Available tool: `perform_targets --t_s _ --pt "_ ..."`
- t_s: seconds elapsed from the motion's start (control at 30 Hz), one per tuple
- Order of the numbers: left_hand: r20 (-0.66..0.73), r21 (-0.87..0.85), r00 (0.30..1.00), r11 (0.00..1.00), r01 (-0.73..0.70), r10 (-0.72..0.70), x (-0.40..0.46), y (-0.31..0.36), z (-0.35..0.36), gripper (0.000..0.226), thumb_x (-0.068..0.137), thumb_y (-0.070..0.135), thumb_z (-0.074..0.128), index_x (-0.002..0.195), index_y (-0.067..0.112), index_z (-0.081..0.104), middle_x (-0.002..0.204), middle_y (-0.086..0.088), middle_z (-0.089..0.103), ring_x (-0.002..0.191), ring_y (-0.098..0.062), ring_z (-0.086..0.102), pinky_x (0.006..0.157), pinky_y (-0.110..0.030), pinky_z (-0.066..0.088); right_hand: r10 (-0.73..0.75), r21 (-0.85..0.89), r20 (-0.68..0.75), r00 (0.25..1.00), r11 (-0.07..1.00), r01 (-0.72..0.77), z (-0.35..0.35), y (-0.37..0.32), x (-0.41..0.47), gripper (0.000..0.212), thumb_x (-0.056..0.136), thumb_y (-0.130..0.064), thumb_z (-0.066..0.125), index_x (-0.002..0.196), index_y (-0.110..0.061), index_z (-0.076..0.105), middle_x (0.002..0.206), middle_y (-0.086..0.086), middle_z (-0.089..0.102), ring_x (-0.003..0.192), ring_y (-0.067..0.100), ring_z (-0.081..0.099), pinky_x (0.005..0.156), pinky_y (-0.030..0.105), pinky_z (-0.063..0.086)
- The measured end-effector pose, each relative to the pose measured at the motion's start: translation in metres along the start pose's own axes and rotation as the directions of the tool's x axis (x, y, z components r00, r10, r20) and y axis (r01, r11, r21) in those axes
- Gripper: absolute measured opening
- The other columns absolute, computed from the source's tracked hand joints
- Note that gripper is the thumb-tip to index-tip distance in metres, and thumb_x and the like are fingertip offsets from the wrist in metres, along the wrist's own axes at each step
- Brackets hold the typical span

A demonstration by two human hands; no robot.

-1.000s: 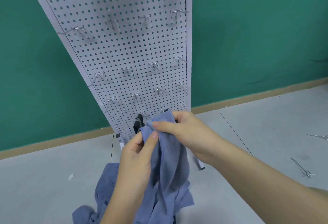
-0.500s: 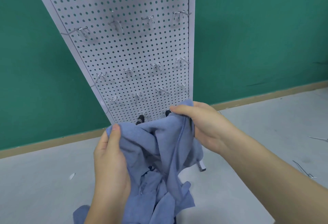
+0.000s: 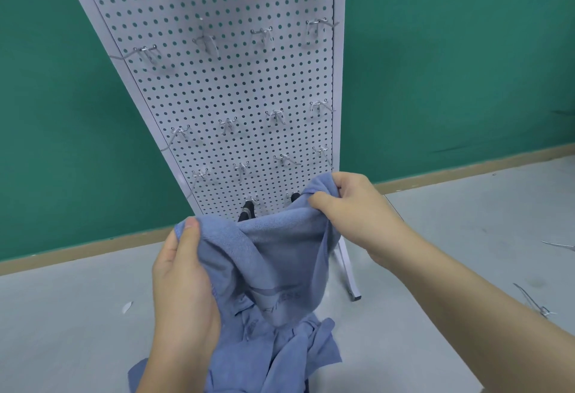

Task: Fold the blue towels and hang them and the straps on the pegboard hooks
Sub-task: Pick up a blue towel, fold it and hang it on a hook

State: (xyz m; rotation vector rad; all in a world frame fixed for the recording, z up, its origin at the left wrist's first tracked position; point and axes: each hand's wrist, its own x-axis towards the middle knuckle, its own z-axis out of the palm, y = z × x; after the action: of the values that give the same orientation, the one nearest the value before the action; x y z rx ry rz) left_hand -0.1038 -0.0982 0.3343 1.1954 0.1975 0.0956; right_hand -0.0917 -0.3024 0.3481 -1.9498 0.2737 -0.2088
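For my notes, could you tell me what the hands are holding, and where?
Both grip one blue towel along its top edge: left hand at one end, right hand at the other.

Left hand (image 3: 182, 271) and right hand (image 3: 357, 209) raised, fingers (image 3: 323, 203) pinching.

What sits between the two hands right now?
In the head view, only the top edge of the blue towel spans the gap: the left hand pinches one end, the right hand grips the other. Behind it stands the pegboard.

head view | looks forward and down | close over hands | pegboard (image 3: 224, 88) ahead, near
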Motion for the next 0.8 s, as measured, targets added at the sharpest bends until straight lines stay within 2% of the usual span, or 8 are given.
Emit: perform_targets --t_s 0.13,0.23,0.37,0.47,0.53,0.6,0.7,0.8 --pt "0.005 -0.009 1.000 1.000 0.012 -0.012 0.000 0.000 0.000 0.024 0.108 0.030 0.051 0.102 0.015 0.068 0.101 -0.009 0.074 0.099 -0.023 0.073 0.089 -0.040 0.056 -0.093 -0.151 -0.019 0.995 0.985 0.089 0.002 -0.001 -0.002 0.024 0.098 -0.027 0.057 0.088 -0.007 0.067 0.079 0.005 0.065 0.074 0.018 0.056 0.062 0.028 0.041" --pt "-0.006 -0.001 1.000 1.000 -0.007 0.007 0.001 0.002 0.000 0.023 0.107 0.029 0.052 0.093 0.017 0.066 0.090 -0.003 0.070 0.089 -0.016 0.069 0.086 -0.036 0.054 -0.147 -0.260 -0.045 0.988 0.957 0.130 0.004 0.000 -0.004 0.037 0.100 -0.031 0.057 0.069 -0.011 0.051 0.061 -0.002 0.048 0.061 0.017 0.044 0.053 0.029 0.031" --pt "-0.004 0.004 1.000 1.000 -0.010 0.010 0.002 0.003 -0.001 0.023 0.107 0.027 0.052 0.090 0.017 0.065 0.082 0.002 0.070 0.082 -0.011 0.069 0.081 -0.032 0.053 -0.199 -0.407 -0.010 0.980 0.896 0.178 0.005 0.001 -0.009 0.049 0.097 -0.033 0.062 0.059 -0.015 0.035 0.054 -0.002 0.035 0.055 0.021 0.035 0.050 0.034 0.024" --pt "-0.003 0.004 1.000 1.000 -0.004 0.004 0.002 0.004 -0.001 0.021 0.106 0.027 0.054 0.093 0.016 0.066 0.085 0.001 0.071 0.085 -0.012 0.069 0.083 -0.032 0.053 -0.211 -0.541 0.040 0.977 0.817 0.198 0.004 0.002 -0.011 0.036 0.092 -0.030 0.060 0.064 -0.015 0.044 0.059 0.000 0.043 0.058 0.024 0.042 0.049 0.033 0.024" --pt "-0.010 0.006 1.000 1.000 -0.003 0.003 0.003 0.004 -0.001 0.020 0.106 0.027 0.054 0.093 0.016 0.066 0.086 -0.001 0.069 0.087 -0.013 0.068 0.085 -0.033 0.052 -0.204 -0.568 0.051 0.978 0.799 0.197 0.004 0.003 -0.010 0.018 0.091 -0.029 0.059 0.078 -0.016 0.060 0.067 0.001 0.056 0.065 0.027 0.054 0.050 0.032 0.032" --pt "-0.014 0.009 1.000 1.000 -0.002 0.002 0.004 0.004 -0.001 0.020 0.106 0.027 0.054 0.093 0.017 0.065 0.088 -0.002 0.068 0.086 -0.013 0.067 0.086 -0.034 0.051 -0.213 -0.567 0.046 0.976 0.799 0.201 0.005 0.002 -0.011 0.010 0.091 -0.028 0.057 0.095 -0.020 0.063 0.076 -0.001 0.062 0.073 0.029 0.059 0.054 0.033 0.038" --pt "-0.007 0.022 1.000 1.000 -0.005 0.005 0.004 0.003 -0.001 0.020 0.106 0.028 0.053 0.093 0.017 0.063 0.088 -0.003 0.066 0.085 -0.013 0.065 0.085 -0.034 0.050 -0.276 -0.511 -0.005 0.961 0.827 0.234 0.005 0.000 -0.013 0.025 0.093 -0.018 0.055 0.116 -0.029 0.056 0.073 -0.009 0.052 0.080 0.031 0.057 0.060 0.035 0.039" --pt "-0.014 0.019 1.000 1.000 0.014 -0.014 0.005 0.003 -0.002 0.020 0.107 0.028 0.053 0.094 0.017 0.064 0.084 0.001 0.069 0.082 -0.010 0.068 0.077 -0.030 0.053 -0.423 -0.458 -0.082 0.902 0.820 0.343 0.005 -0.003 -0.013 0.029 0.088 -0.003 0.056 0.103 -0.026 0.065 0.082 -0.011 0.062 0.084 0.026 0.058 0.069 0.038 0.049"
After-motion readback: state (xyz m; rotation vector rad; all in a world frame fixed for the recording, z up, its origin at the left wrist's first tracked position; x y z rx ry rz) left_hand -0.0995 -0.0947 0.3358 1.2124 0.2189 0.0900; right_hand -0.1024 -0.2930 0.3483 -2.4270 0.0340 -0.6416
